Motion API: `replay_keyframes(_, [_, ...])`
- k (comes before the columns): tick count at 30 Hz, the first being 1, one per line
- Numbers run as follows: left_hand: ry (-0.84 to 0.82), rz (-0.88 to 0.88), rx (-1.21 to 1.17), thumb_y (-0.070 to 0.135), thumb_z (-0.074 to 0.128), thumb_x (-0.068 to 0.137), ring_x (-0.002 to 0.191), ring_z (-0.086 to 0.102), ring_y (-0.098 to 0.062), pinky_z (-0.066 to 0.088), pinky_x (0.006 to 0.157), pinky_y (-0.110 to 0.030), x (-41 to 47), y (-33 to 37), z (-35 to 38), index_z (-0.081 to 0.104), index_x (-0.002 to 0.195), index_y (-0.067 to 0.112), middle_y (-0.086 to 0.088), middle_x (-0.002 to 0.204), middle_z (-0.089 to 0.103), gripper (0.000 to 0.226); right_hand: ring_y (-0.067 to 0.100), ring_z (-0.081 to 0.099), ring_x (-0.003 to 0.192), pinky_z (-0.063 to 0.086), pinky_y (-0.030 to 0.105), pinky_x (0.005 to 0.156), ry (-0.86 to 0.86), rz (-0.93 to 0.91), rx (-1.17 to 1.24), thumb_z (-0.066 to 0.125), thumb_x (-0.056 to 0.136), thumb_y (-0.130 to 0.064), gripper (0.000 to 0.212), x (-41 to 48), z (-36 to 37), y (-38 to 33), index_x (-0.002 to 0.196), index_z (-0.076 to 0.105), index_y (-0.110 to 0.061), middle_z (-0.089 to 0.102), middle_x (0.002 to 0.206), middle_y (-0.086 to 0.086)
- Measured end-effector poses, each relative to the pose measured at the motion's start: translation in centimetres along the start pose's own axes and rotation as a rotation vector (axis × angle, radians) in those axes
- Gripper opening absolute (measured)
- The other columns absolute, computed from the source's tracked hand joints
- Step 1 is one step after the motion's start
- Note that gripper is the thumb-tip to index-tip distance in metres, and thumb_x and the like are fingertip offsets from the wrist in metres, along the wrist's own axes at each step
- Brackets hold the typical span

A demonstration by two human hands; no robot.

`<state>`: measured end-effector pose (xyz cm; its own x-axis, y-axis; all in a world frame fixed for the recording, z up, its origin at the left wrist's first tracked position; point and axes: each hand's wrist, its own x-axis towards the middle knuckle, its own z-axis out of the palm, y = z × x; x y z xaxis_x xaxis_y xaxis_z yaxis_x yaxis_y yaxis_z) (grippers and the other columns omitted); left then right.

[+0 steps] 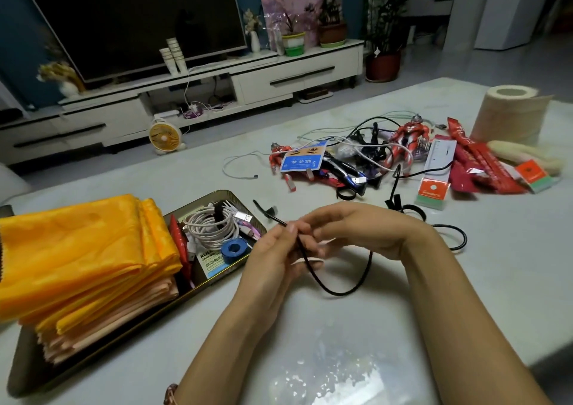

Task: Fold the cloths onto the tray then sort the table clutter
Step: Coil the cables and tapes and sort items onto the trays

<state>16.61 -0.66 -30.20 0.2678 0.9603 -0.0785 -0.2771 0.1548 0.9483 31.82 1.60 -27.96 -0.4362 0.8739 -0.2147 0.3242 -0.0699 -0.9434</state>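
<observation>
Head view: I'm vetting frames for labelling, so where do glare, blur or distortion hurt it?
In the head view, mottled glare sits on the glossy table near the bottom; the fingertips on the black cable are motion-blurred; the wide lens bows the television edges.

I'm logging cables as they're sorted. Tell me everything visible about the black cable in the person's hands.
The black cable is thin and cord-like. The left hand and right hand both pinch it near one end, which juts up-left past the left fingers. Below the hands it sags in a loop over the table; it seems to continue, curving on the table beyond the right wrist.
</observation>
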Motion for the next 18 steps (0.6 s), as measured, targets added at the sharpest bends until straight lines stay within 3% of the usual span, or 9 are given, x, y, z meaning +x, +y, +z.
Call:
replay_keyframes(3, [-0.106,0.01,0.049,0.016,0.035,0.098,0.063,0.063,-0.018,0.054,0.063,-0.027,-0.3,-0.1,0.3,0.051,0.086,0.006,-0.003,0.06,0.059,0.023,0.024,0.049,0.063,0.046,0.031,0.067,0.009,-0.034,0.135,0.037,0.095,-0.002,0.032,0.2,0.9,-0.7,0.117,0.058,0.004,0.053,0.066,0.013])
replay_keyframes(5, [-0.145,0.0,0.089,0.018,0.038,0.096,0.067,0.063,-0.019,0.053,0.066,-0.027,-0.2,0.2,-0.2,0.051,0.085,0.006,-0.003,0.061,0.059,0.02,0.023,0.048,0.058,0.045,0.036,0.068,0.017,-0.031,0.182,0.04,0.097,-0.015,0.036,0.4,1.3,-1.0,0.117,0.055,0.011,0.049,0.057,0.009])
replay_keyframes(8, [-0.216,-0.033,0.21,0.015,0.038,0.096,0.072,0.064,-0.02,0.054,0.07,-0.028,-0.3,0.3,-0.4,0.05,0.087,0.007,-0.002,0.062,0.06,0.017,0.027,0.051,0.058,0.045,0.029,0.06,0.025,-0.052,0.155,0.046,0.096,-0.036,0.043,0.5,1.8,-1.2,0.111,0.062,0.001,0.056,0.068,0.014])
replay_keyframes(10, [-0.259,-0.068,0.262,0.013,0.037,0.097,0.073,0.064,-0.021,0.054,0.072,-0.03,-0.5,0.2,-0.3,0.051,0.086,0.007,-0.002,0.062,0.06,0.019,0.023,0.057,0.066,0.045,0.02,0.052,0.065,-0.085,0.172,0.052,0.094,-0.033,0.032,0.5,2.4,-1.4,0.105,0.066,-0.006,0.066,0.079,0.01])
replay_keyframes(13, [-0.305,-0.146,0.217,0.021,0.045,0.087,0.078,0.066,-0.02,0.055,0.072,-0.028,-0.6,0.5,-0.6,0.058,0.087,0.004,-0.006,0.073,0.068,0.022,0.005,0.056,0.052,0.038,0.014,0.042,0.204,-0.102,0.336,0.05,0.096,-0.019,0.021,0.7,3.4,-1.6,0.099,0.067,-0.008,0.058,0.063,-0.002])
replay_keyframes(16, [-0.183,-0.212,0.094,0.005,0.046,0.09,0.092,0.068,-0.022,0.055,0.08,-0.029,-0.1,1.1,-1.6,0.065,0.099,-0.001,-0.012,0.099,0.071,0.022,0.006,0.047,0.044,0.04,0.018,0.05,0.4,-0.176,0.383,0.046,0.096,-0.014,0.023,0.7,3.4,-1.7,0.091,0.068,-0.011,0.041,0.049,-0.008])
replay_keyframes(18, [-0.043,-0.235,-0.055,0.005,0.04,0.093,0.094,0.069,-0.025,0.056,0.08,-0.032,0.4,1.4,-2.1,0.063,0.104,-0.002,-0.015,0.101,0.071,0.026,0.007,0.036,0.041,0.034,0.018,0.048,0.414,-0.209,0.36,0.047,0.094,-0.011,0.024,-0.3,3.4,-2.0,0.087,0.07,-0.01,0.035,0.043,-0.012])
